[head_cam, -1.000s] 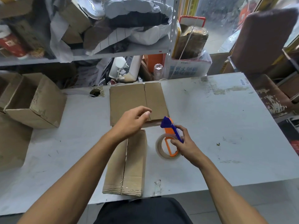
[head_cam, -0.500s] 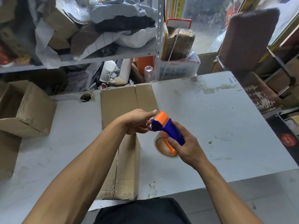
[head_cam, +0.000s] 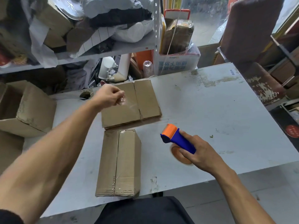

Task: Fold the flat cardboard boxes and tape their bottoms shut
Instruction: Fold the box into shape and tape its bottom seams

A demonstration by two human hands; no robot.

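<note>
White table point(head_cam: 210, 110) noted: right hand point(head_cam: 200, 155) grips the tape dispenser point(head_cam: 178, 139), left hand point(head_cam: 108, 97) pinches the clear tape end point(head_cam: 123, 101) above the flat cardboard stack point(head_cam: 129, 102), folded box point(head_cam: 119, 162) lying between and below both hands at the near edge.

Bright, even daylight coming from the window point(head_cam: 208, 21) at upper right; soft shadows only. Left hand point(head_cam: 107, 97) blurring slightly. Wide-angle bending at edges, shelf point(head_cam: 77, 55) dimmer.
</note>
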